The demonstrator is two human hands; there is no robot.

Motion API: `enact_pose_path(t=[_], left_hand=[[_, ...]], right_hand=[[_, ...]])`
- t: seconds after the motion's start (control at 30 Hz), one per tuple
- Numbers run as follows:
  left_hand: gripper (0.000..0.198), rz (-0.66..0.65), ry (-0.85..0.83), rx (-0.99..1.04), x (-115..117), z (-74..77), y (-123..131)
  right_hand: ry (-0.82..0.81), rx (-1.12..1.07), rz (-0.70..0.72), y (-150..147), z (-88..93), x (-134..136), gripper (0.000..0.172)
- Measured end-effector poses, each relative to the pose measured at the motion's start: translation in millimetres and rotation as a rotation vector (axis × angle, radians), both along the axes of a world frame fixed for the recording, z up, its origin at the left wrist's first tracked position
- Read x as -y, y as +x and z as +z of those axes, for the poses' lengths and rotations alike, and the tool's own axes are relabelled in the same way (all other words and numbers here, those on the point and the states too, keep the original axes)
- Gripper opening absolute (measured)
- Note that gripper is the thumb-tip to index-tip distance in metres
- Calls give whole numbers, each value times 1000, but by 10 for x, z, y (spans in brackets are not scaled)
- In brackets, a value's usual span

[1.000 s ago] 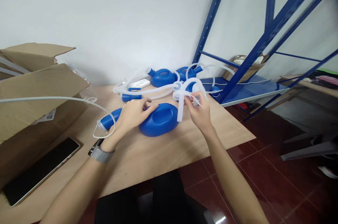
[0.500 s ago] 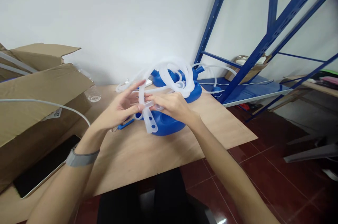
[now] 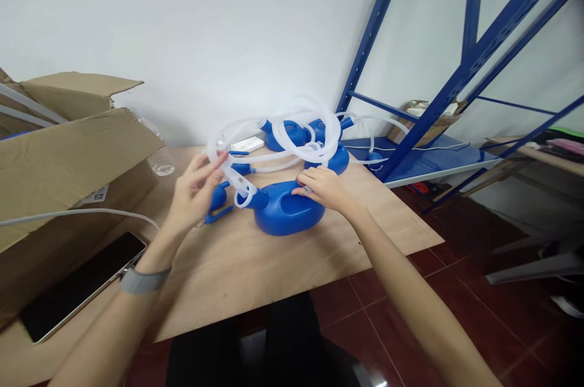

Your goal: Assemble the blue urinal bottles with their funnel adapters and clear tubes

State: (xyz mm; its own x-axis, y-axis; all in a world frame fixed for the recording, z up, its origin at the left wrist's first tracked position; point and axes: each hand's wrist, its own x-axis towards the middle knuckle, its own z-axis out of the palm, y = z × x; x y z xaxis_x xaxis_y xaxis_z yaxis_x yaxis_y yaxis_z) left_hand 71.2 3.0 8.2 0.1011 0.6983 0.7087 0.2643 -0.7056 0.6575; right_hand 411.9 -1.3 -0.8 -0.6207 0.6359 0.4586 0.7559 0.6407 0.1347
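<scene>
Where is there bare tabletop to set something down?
Bare tabletop lies between the nearest blue bottle and the front edge, and right of the right forearm. Crowded: behind, with translucent tubing and more blue bottles; left, with phone and cardboard box.

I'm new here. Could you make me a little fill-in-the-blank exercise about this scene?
Near the mouth of the nearest bottle, the whitish tube is held by the ____ hand.
The right hand is on that bottle, which is coloured ____.
The open box beside the phone is made of ____.

left; blue; cardboard
</scene>
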Motion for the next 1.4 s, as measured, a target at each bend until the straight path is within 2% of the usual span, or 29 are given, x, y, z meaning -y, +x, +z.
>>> enact_pose_path(t=[0.1, 0.2, 0.27, 0.47, 0.6, 0.77, 0.97, 1.13, 1.27, 1.4], left_hand=[[42, -14, 59, -109, 60, -188, 180], [43, -9, 16, -180, 124, -338, 241], [45, -33, -32, -247, 157, -377, 225], [56, -82, -196, -436, 126, -255, 96], [57, -27, -180, -538, 51, -186, 57], [53, 63, -212, -600, 81, -218, 140], [46, 113, -281, -505, 194, -290, 284], [39, 24, -344, -246, 229, -278, 402], [47, -50, -452, -80, 253, -256, 480], [51, 13, -443, -76, 292, -268, 547]], right_hand=[[-76, -69, 14, -64, -84, -8, 42], [-126, -114, 3, -108, -169, -5, 44], [-130, -153, -10, -117, -216, -1, 44], [-114, -239, 2, -139, -256, 12, 45], [-143, -236, 25, -164, -221, 50, 46], [-175, -215, -4, -187, -211, 91, 44], [-160, -280, 13, -222, -208, 135, 45], [-207, -359, 27, -245, -210, 144, 40], [-186, -414, 8, -267, -247, 149, 44], [-177, -389, 8, -300, -243, 157, 50]])
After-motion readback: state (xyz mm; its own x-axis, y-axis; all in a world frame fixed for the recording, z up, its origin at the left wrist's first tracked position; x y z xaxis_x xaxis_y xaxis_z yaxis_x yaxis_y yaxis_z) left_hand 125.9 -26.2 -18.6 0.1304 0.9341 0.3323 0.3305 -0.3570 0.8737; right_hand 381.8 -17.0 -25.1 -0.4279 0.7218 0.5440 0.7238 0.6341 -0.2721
